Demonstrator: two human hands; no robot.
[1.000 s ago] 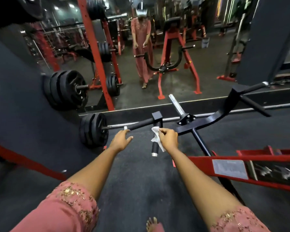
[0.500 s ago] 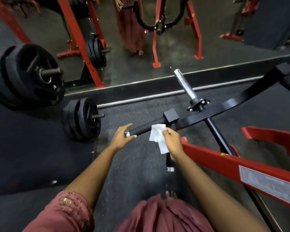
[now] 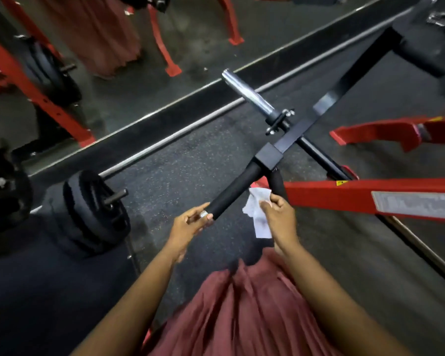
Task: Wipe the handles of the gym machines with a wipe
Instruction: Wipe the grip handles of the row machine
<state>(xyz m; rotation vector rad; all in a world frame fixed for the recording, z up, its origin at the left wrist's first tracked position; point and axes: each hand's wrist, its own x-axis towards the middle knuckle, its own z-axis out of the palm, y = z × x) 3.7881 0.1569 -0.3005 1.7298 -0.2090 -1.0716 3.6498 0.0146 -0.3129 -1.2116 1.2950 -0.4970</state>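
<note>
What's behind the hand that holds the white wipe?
The short black handle passes behind the right hand, beside the wipe; only its upper part shows. Its lower end is covered.

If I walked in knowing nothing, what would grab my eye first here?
At centre, the left hand pinches the tip of a black handle, while the right hand holds a white wipe beside it. A shiny chrome bar juts up behind them, and black weight plates stand low at the left.

Right hand (image 3: pixel 278 219) hides the near handle (image 3: pixel 276 186) lower down; plates (image 3: pixel 3 191) cropped at left.
</note>
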